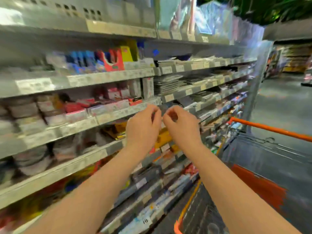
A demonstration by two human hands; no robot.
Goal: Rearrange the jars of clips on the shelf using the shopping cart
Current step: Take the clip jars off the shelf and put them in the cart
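Note:
The whole view is motion-blurred. Round clear jars of clips (pixel 23 110) stand stacked at the left end of the shelf, with more jars (pixel 32 157) one level lower. My left hand (pixel 143 127) and my right hand (pixel 182 125) are raised side by side in front of the shelf edge, fingers curled and thumbs near the fingertips. A small greyish shape (pixel 164 108) shows between the fingertips; the blur hides whether either hand holds it. The shopping cart (pixel 270 129), with an orange handle and a dark basket, is at the lower right.
Grey shelves (pixel 84 122) packed with stationery run from the left to the far right, each edged with price labels. Red and pink boxes (pixel 76 107) sit beside the jars. An open aisle floor (pixel 283 102) stretches beyond the cart.

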